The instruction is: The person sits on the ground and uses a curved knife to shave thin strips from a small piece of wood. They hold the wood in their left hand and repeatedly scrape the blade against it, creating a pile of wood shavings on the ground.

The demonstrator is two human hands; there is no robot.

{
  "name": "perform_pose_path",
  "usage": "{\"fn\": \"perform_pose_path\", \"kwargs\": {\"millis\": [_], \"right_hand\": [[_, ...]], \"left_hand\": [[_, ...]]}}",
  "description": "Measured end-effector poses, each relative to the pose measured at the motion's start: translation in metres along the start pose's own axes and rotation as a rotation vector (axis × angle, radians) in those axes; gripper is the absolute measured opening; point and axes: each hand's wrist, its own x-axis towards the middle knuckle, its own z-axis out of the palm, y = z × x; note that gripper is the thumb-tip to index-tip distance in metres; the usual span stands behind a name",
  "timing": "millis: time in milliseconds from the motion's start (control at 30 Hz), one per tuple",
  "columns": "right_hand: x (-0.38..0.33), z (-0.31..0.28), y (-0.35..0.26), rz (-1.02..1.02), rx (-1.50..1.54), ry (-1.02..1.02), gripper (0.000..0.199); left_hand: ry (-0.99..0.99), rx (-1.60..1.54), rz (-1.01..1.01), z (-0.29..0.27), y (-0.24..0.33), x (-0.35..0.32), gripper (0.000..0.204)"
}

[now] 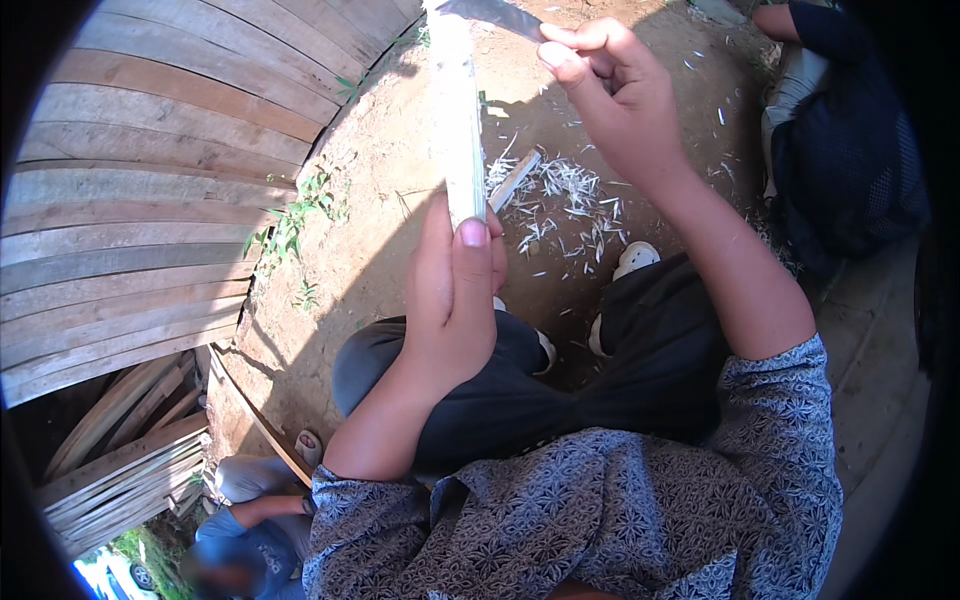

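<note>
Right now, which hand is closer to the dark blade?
Right. The right hand holds the dark blade at one end; the left hand is farther off, gripping the pale wood strip by its near end.

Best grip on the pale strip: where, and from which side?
Likely the near end of the pale strip, coming from the person's side, thumb on top and fingers around it, as the left hand does. It's long, slender and points away from the body; the dark blade crosses its far end in this view, so that end looks riskier.
</note>
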Motion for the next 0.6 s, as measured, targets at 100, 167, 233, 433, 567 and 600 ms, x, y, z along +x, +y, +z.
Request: {"fn": "perform_pose_path", "kwargs": {"millis": [100, 167, 233, 433, 567, 600], "right_hand": [[0.006, -0.018, 0.009, 0.011, -0.004, -0.038, 0.017], [-0.002, -0.001, -0.006, 0.044, 0.075, -0.107, 0.014], [-0.016, 0.011, -0.024, 0.042, 0.067, -0.223, 0.014], [-0.036, 0.022, -0.043, 0.053, -0.056, -0.411, 0.016], [-0.040, 0.027, -0.042, -0.026, -0.031, -0.401, 0.015], [-0.040, 0.027, -0.042, -0.029, -0.026, -0.408, 0.015]], "left_hand": [[0.006, -0.039, 0.003, -0.004, 0.001, 0.001, 0.034], [0.059, -0.056, -0.033, -0.011, -0.003, 0.006, 0.035], [0.110, -0.091, -0.033, -0.015, -0.003, 0.009, 0.036], [0.193, -0.115, -0.033, -0.013, 0.003, 0.004, 0.038], [0.185, -0.127, 0.005, -0.014, -0.002, 0.007, 0.038], [0.178, -0.145, 0.010, -0.015, -0.002, 0.007, 0.038]]}}
